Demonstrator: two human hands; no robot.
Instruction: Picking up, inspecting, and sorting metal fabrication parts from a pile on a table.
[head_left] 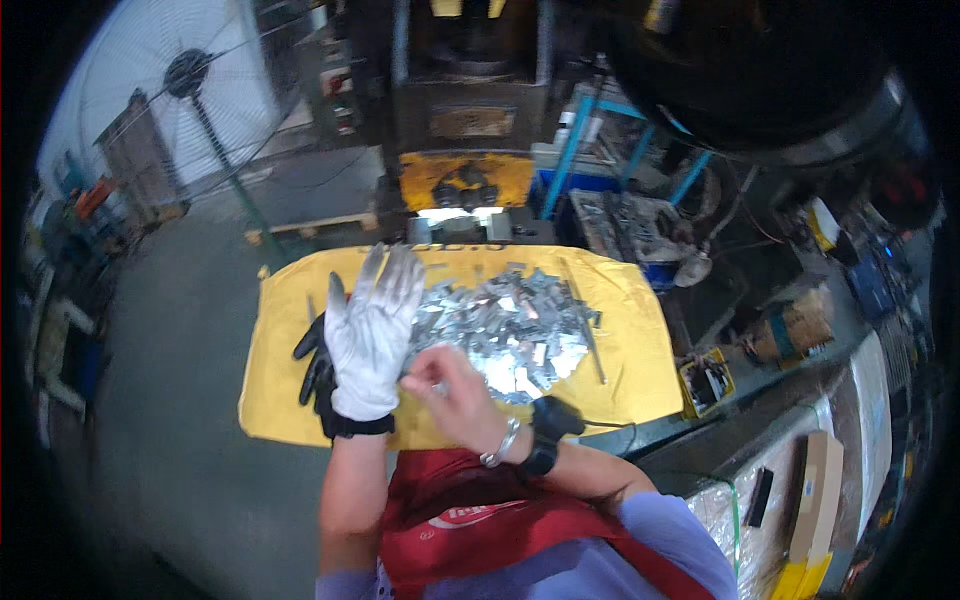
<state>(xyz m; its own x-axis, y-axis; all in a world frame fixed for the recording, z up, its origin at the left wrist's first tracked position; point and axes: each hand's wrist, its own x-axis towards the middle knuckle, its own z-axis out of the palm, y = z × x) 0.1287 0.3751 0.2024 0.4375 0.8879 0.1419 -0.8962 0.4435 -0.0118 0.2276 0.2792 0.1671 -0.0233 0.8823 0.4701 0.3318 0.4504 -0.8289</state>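
Observation:
My left hand (375, 325) wears a white glove, its fingers stretched upward and apart over the left part of a yellow cloth (285, 350). A black band circles that wrist. Bare, my right hand (455, 395) curls beside the glove's cuff, thumb and fingertips pinched; what lies between them, if anything, I cannot make out. A black glove (319, 378) lies partly hidden behind my left hand. Just beyond my right hand spreads a heap of small, flat, shiny metal pieces (510, 325) on the cloth. My right wrist carries a silver bracelet (500, 443) and a black strapped device (548, 430).
A thin metal rod (588, 335) lies right of the heap. Behind the cloth stands a large machine with a yellow block (465, 180). A yellow bin (706, 383) sits at the right, a stand fan (187, 73) at the far left, and wrapped cartons (815, 495) lower right.

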